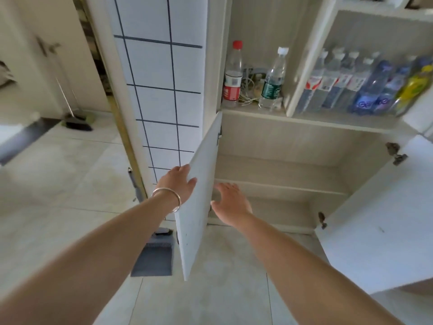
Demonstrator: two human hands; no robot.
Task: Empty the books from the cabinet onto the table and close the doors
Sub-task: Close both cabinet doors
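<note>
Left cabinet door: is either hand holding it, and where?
Left hand holds the left door at its top free corner, thumb lapped onto the near face. Right hand is open, holding nothing.

- We see pale floor tiles (70,184) from 6 to 9 o'clock.
- At 11 o'clock, a white wall panel (159,66) with dark grid lines.
- At 7 o'clock, a grey dustpan (152,259) on the floor.
</note>
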